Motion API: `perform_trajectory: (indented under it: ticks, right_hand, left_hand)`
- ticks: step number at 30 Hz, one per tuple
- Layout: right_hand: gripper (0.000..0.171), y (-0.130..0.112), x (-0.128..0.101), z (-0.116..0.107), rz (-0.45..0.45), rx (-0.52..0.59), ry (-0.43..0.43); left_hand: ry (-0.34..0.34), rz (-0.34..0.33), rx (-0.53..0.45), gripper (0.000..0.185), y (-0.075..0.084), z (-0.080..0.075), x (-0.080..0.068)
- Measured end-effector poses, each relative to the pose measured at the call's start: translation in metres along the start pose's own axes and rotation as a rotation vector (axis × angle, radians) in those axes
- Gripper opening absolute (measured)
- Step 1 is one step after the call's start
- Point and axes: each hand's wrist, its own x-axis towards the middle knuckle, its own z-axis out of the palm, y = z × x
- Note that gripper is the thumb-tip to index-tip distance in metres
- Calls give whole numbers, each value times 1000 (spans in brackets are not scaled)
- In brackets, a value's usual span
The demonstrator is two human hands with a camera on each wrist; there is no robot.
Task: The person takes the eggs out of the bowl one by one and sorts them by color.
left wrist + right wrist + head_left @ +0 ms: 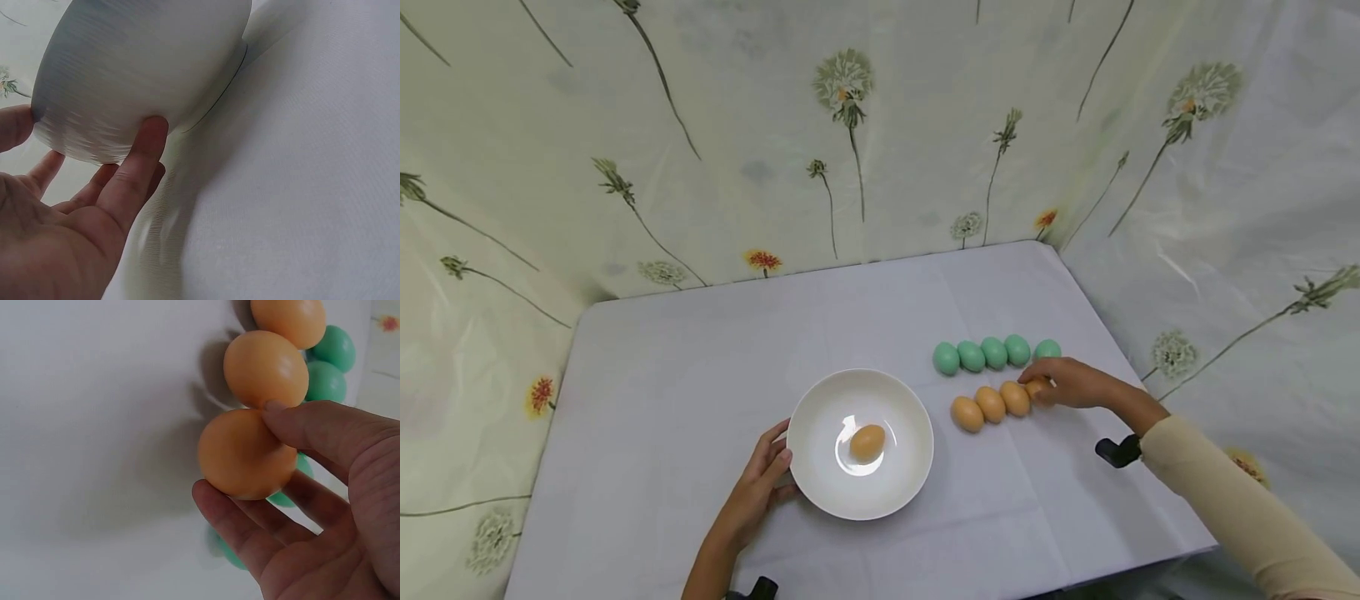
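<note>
My right hand [1070, 383] pinches end orange egg [246, 454] of orange row [990, 404], at 3 o'clock from white bowl [820, 467]. Thumb on top, fingers [237, 519] cupped under. Egg smooth, hard-looking, probably light plastic, though hard to tell; slippery, would roll, so grip across widest part. Green eggs [981, 354] lie just behind. Right wrist low, forearm coming from 4 o'clock. My left hand [760, 483] open, fingers straight against bowl's outer wall at 9 o'clock. One orange egg [867, 442] already in bowl.
</note>
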Motion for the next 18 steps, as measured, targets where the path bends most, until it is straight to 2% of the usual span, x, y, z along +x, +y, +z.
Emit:
perform_trajectory:
  ticks: [18]
  right_hand:
    - [31, 11, 5, 12, 24, 0, 13]
  left_hand:
    - [7, -1, -5, 48, 0, 1, 0]
